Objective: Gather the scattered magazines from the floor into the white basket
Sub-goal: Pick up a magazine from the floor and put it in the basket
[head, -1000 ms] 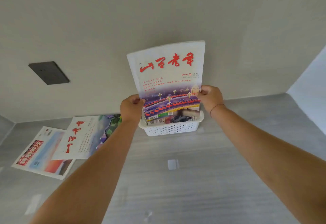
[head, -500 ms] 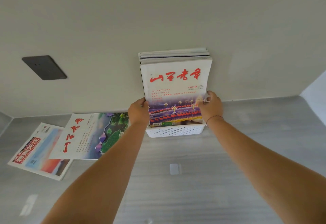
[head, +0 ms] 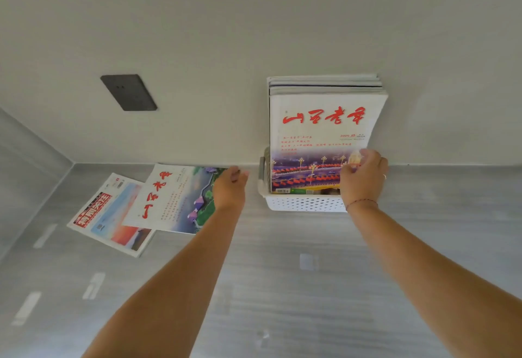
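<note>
The white perforated basket (head: pixel 305 204) stands against the wall with several magazines upright in it. The front magazine (head: pixel 324 129) has a white cover with red characters. My right hand (head: pixel 363 177) rests on its lower right corner, fingers loosely curled against the cover. My left hand (head: pixel 230 187) hovers left of the basket, over the right edge of a white-and-landscape magazine (head: pixel 172 199) lying flat on the floor. That one overlaps a second floor magazine (head: pixel 110 213) with a red title block.
A dark wall plate (head: pixel 128 92) sits on the wall at left. The grey floor (head: pixel 282 287) carries small pale tape marks (head: pixel 308 261). A corner wall closes the far left side.
The red-titled magazine has dropped into the basket in front of the others. My left hand has let go of it and moved left over the floor magazine. The view has shifted.
</note>
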A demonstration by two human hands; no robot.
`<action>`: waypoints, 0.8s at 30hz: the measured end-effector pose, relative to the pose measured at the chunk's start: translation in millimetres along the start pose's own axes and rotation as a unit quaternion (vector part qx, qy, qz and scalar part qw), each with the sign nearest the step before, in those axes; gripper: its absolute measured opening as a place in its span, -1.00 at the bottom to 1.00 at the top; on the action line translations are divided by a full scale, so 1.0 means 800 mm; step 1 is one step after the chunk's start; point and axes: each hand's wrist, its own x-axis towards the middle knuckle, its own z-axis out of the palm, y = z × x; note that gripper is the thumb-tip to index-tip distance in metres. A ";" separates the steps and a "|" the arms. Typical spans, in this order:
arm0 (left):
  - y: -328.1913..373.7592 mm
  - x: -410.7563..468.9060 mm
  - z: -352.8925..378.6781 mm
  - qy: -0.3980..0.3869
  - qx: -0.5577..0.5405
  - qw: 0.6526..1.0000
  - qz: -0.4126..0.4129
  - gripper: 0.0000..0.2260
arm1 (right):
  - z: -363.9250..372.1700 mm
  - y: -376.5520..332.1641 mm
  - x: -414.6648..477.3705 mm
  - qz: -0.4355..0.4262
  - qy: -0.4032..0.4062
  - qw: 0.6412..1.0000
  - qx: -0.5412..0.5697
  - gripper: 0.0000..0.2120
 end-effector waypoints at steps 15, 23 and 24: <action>-0.207 -0.003 -0.157 0.039 -0.106 0.964 -0.240 -0.62 | 0.162 -0.052 -0.251 -0.047 -0.396 0.917 0.012 -0.51; -0.209 0.023 -0.167 -0.002 -0.353 0.896 -0.269 -0.63 | 0.197 -0.042 -0.278 -0.081 -0.417 0.902 -0.074 -0.46; -0.206 0.028 -0.167 0.003 -0.392 0.876 -0.282 -0.63 | 0.198 -0.042 -0.277 -0.085 -0.414 0.903 -0.079 -0.46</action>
